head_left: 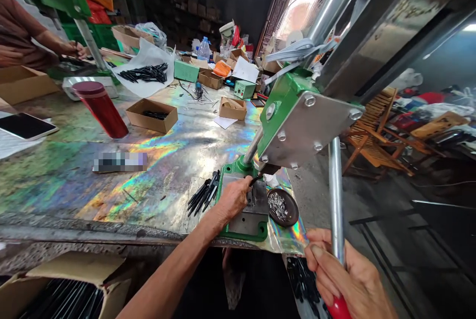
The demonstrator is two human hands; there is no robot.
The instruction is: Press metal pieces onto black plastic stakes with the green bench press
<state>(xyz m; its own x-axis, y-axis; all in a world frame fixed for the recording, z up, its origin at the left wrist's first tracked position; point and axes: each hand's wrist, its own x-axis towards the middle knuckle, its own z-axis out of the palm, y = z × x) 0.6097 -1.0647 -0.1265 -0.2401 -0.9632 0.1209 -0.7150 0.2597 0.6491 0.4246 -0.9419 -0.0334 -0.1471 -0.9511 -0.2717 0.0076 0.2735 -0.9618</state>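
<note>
My left hand is closed around a slim black piece on the base of a green arm press, under its head. The fingers partly hide the piece. My right hand is wrapped about the steel press lever, just above its red knob; its thumb and fingertips come together in front of the bar. Beside the base, a pile of slim black pieces lies on the left. A round dark dish of small silvery pins stands to the right.
A red tumbler, a phone and a small carton of black pieces stand on the table. Below the front edge is an open carton. Another person's hands work at the far left. A wooden chair stands right.
</note>
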